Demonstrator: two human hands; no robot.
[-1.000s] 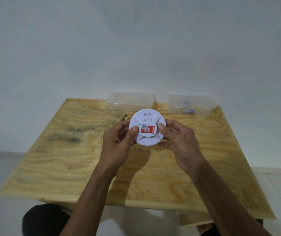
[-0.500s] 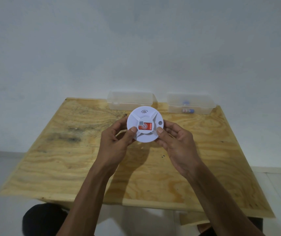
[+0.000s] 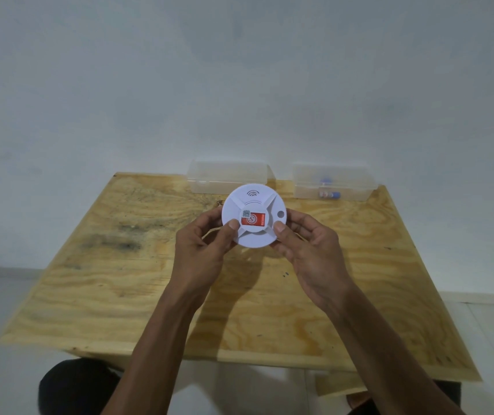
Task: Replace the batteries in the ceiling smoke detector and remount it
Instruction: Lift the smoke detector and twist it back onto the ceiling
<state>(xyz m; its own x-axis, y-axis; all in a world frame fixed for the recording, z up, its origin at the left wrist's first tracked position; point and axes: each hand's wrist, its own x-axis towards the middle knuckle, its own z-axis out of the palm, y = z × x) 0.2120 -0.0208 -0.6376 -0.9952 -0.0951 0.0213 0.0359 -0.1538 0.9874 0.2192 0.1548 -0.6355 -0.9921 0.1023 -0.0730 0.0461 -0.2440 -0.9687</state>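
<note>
A round white smoke detector (image 3: pixel 254 202) with a red label in its middle is held above the plywood table (image 3: pixel 120 280), its face toward me. My left hand (image 3: pixel 202 250) grips its left edge, thumb on the front. On the opposite edge sits my right hand (image 3: pixel 311 247), gripping the same way with the thumb on the front. Batteries (image 3: pixel 329 194) with blue ends lie inside the clear box (image 3: pixel 353 182) at the table's back right.
A second clear plastic box (image 3: pixel 227 175) stands at the back middle of the table, against the white wall. The table's front edge runs just above my knees. Pale floor shows on both sides.
Both hands have lifted the detector a little up and away from me, and it has turned slightly clockwise so the red label sits more level.
</note>
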